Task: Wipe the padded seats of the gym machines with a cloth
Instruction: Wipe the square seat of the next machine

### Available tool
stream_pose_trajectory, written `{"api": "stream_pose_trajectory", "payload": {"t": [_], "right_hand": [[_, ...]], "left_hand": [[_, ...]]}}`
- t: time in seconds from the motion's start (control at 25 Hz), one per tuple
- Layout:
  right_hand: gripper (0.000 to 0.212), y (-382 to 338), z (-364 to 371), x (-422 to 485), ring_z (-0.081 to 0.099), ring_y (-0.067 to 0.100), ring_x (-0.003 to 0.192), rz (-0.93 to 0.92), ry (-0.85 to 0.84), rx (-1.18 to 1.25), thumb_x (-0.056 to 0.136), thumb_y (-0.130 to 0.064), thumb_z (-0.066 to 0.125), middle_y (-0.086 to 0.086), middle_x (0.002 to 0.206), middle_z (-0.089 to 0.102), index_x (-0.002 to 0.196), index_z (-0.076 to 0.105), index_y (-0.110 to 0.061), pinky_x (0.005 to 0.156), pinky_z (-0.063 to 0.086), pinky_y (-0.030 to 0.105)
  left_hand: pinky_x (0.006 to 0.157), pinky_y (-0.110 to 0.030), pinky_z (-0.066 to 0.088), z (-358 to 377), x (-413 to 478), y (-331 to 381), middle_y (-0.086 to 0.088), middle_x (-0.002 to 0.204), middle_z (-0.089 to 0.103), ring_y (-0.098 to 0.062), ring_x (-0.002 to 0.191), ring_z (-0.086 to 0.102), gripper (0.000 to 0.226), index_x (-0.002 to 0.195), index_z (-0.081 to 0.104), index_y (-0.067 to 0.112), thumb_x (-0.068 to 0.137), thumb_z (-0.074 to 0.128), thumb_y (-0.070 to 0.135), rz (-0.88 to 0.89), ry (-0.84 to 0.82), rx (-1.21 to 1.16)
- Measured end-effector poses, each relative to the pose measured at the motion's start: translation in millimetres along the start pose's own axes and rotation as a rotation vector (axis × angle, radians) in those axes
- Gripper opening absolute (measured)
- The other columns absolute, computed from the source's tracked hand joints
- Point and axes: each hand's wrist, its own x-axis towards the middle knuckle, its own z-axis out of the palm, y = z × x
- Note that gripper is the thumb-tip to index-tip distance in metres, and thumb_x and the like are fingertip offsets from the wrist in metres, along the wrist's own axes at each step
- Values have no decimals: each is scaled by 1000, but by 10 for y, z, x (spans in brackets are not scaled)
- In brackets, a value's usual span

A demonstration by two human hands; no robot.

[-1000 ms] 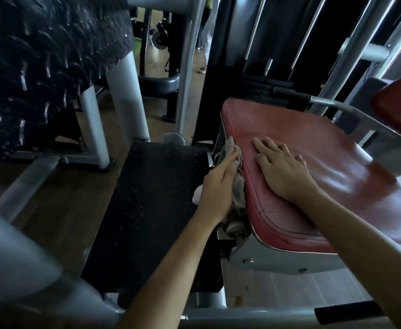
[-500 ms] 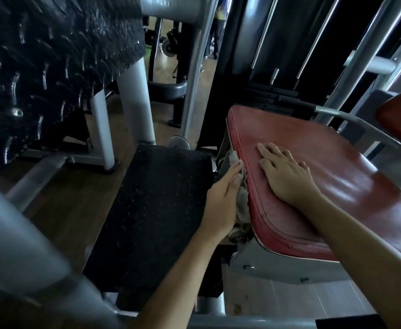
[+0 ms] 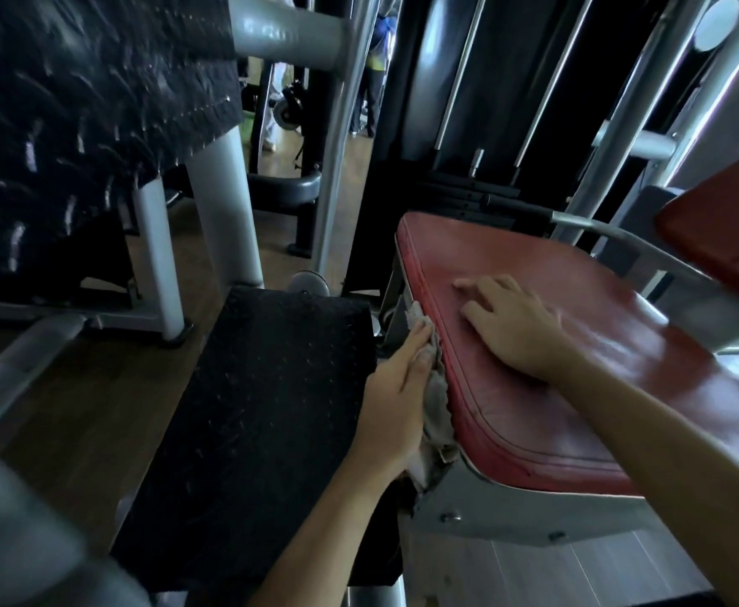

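Note:
A red padded seat (image 3: 599,365) on a grey metal frame fills the right half of the view. My left hand (image 3: 396,396) presses a crumpled grey cloth (image 3: 435,409) flat against the seat's left side edge, fingers straight. Flat on top of the seat lies my right hand (image 3: 512,326), fingers spread. A second red pad (image 3: 726,230) shows at the far right, partly cut off by the frame edge.
A black textured footplate (image 3: 262,431) lies left of the seat. Grey machine posts (image 3: 223,212) and a large black plate (image 3: 74,102) stand at the left. The weight stack with guide rods (image 3: 473,124) is behind the seat. People stand far back (image 3: 372,72).
My left hand with the cloth has slid along the seat's side edge, toward me. My right hand stays flat on the seat top. The view has shifted slightly.

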Motion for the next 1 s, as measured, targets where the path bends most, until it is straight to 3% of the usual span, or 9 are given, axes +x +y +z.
{"api": "stream_pose_trajectory", "payload": {"t": [0.08,0.32,0.56,0.72,1.0], "right_hand": [[33,-30,0,266,32,31,136,41,-11,7,101,-44,41,-1,147,37,133,48,-40,110,24,55],[52,9,180,742,1,25,156,80,-134,-9,106,-46,22,-5,169,4,157,15,-46,122,1,56],[55,-29,175,675,-2,19,156,111,-105,-3,105,-45,22,-8,169,3,159,10,-41,125,0,52],[55,-60,136,666,-3,19,156,127,-114,-10,105,-44,23,-7,169,4,159,11,-41,125,1,52],[56,-73,137,662,-4,20,156,142,-118,-12,105,-45,24,-6,169,4,159,11,-40,125,0,52]], "left_hand": [[115,-15,32,-25,66,-40,11,152,48,7,138,41,41,149,46,18,108,43,23,10,-15,16],[115,-19,36,-69,405,-130,9,150,51,3,138,44,42,149,47,15,108,43,23,-55,18,-72],[119,-28,35,-217,624,-110,8,149,52,1,138,45,41,148,47,12,108,42,21,-217,189,-113],[121,-32,33,-90,1042,174,5,151,51,-1,140,44,40,148,47,11,109,42,19,-245,171,-74],[119,-28,34,177,366,517,18,149,51,1,141,41,40,149,46,19,109,38,18,-411,165,-122]]}}
